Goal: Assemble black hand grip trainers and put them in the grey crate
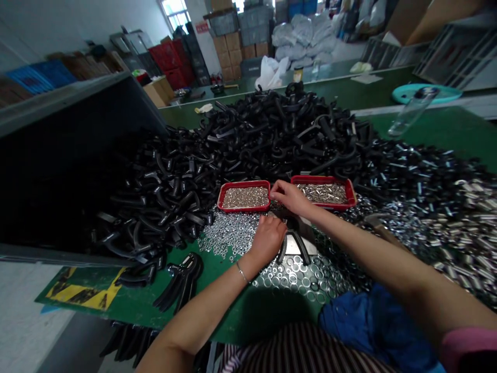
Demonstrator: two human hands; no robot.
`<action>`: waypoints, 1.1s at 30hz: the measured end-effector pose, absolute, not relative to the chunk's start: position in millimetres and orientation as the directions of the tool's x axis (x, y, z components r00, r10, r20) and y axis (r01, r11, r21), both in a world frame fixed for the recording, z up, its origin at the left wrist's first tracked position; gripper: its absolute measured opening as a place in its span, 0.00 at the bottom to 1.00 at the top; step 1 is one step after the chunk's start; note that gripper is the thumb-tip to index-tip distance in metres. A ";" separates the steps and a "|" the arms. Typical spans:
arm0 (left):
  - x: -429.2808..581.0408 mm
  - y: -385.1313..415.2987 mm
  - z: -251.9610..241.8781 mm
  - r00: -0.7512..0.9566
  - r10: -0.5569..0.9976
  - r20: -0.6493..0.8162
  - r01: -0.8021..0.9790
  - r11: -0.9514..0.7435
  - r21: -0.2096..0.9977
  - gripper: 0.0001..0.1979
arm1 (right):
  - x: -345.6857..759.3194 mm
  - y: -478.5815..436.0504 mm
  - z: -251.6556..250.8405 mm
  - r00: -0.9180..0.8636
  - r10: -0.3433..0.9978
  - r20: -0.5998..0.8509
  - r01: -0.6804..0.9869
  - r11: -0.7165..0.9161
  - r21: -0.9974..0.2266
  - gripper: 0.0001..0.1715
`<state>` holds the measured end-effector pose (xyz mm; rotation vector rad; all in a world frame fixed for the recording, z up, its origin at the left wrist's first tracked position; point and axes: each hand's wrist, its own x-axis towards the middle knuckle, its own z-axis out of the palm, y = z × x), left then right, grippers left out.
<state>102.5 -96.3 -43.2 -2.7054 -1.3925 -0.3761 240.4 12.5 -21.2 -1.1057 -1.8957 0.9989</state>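
Observation:
My left hand (267, 239) is closed over the upper end of a black hand grip exerciser (300, 247), whose two legs spread toward me over a metal plate (310, 239). Its fingertips are partly hidden. Just above, my right hand (290, 198) is closed in a pinch beside the right end of a red tray (244, 209) filled with small metal pins. Whatever lies between those fingertips is too small to make out. To the right of that hand stands a second red tray (351, 194) with longer metal pins.
Black handles (267, 129) are heaped behind the trays, beside a large grey bin (77, 155). Loose nuts (229, 233), rings (306, 280) and metal sleeves (477, 228) cover parts of the green table. Assembled grip exercisers (180, 280) lie front left; a hammer (382, 225) rests right.

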 end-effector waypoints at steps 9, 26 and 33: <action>107.1 -107.0 -37.8 0.677 0.720 0.154 0.734 -0.676 -0.065 0.12 | 306.7 -66.9 -37.5 -0.376 0.924 -0.066 0.341 0.072 -0.937 0.10; 19.3 -31.2 -17.6 0.198 0.909 0.367 0.761 -0.379 0.527 0.09 | 288.9 -89.1 -64.1 -0.535 0.726 0.432 0.641 0.682 -0.353 0.11; -0.4 -1.3 -18.4 0.172 0.973 0.154 0.970 -0.195 0.144 0.13 | 301.3 -93.1 -56.8 -0.668 0.669 0.326 0.590 0.743 -0.317 0.14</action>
